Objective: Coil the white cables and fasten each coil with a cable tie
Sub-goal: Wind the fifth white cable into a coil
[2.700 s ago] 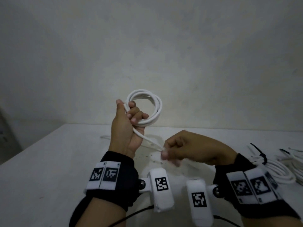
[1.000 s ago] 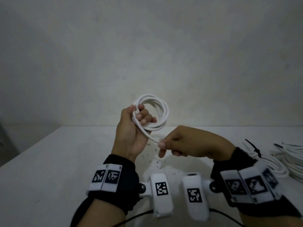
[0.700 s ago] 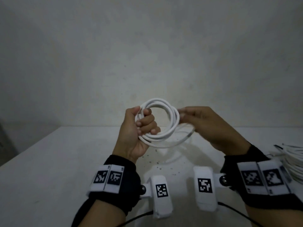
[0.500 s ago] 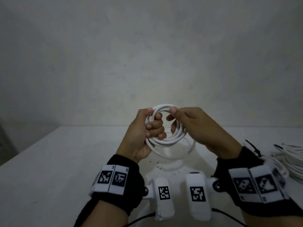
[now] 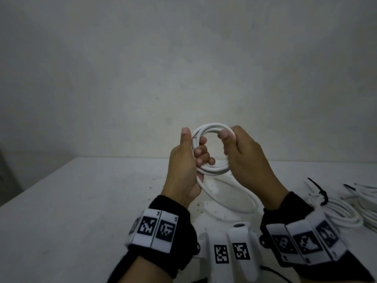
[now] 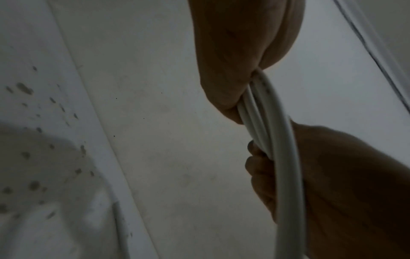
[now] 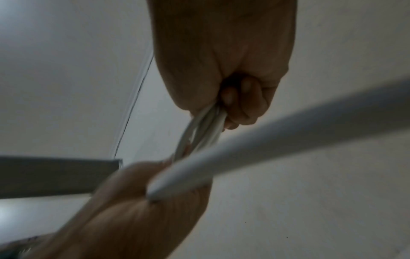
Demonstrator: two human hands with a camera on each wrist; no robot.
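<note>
A white cable coil (image 5: 212, 126) of several turns is held upright above the table between both hands. My left hand (image 5: 199, 153) grips its left side, thumb up and fingers curled through the ring. My right hand (image 5: 230, 144) grips the right side with thumb and curled fingers. A slack loop of the same cable (image 5: 204, 188) drops from the left palm and curves over the table towards the right wrist. In the left wrist view the strands (image 6: 286, 157) run from the left hand (image 6: 233, 61) into the right hand (image 6: 343, 184). In the right wrist view the right hand (image 7: 221, 52) clasps the strands (image 7: 204, 129).
On the white table (image 5: 81, 211), at the right, lies a coiled white cable (image 5: 342, 213) fastened with a black cable tie (image 5: 320, 193). More white cable (image 5: 367, 203) lies at the far right edge. Dark specks dot the table under the hands. A bare wall stands behind.
My right hand rose from pinching the loose cable low by the table, laid another turn on the coil and now grips its right side. The left hand kept its hold.
</note>
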